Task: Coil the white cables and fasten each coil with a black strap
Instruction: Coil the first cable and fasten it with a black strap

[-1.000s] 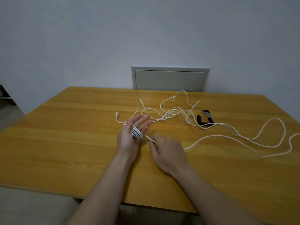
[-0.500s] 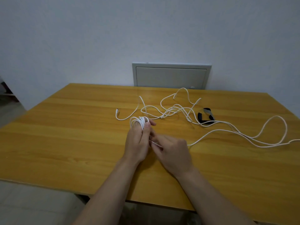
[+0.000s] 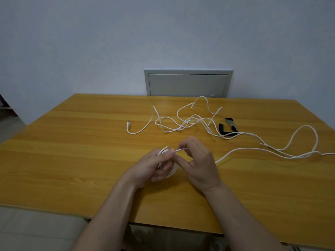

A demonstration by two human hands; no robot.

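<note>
My left hand [image 3: 153, 167] holds a small coil of white cable [image 3: 173, 172] wound round its fingers, just above the table's middle. Right beside it, my right hand [image 3: 198, 163] pinches the same cable's running strand [image 3: 181, 149] between thumb and fingertips. From there the white cable [image 3: 253, 150] trails right across the wood in long loops. A second tangle of white cable [image 3: 188, 122] lies farther back. Black straps [image 3: 226, 126] sit beside that tangle at the right, partly under a strand.
The wooden table [image 3: 72, 151] has its near edge close to my forearms. A grey wall panel [image 3: 188, 83] stands behind the far edge. Loose cable loops [image 3: 308, 138] spread toward the table's right edge.
My left hand turned from palm-up with spread fingers to curled round the coil. My right hand rose off the table and carried the strand over the left fingers. The trailing cable slid leftward.
</note>
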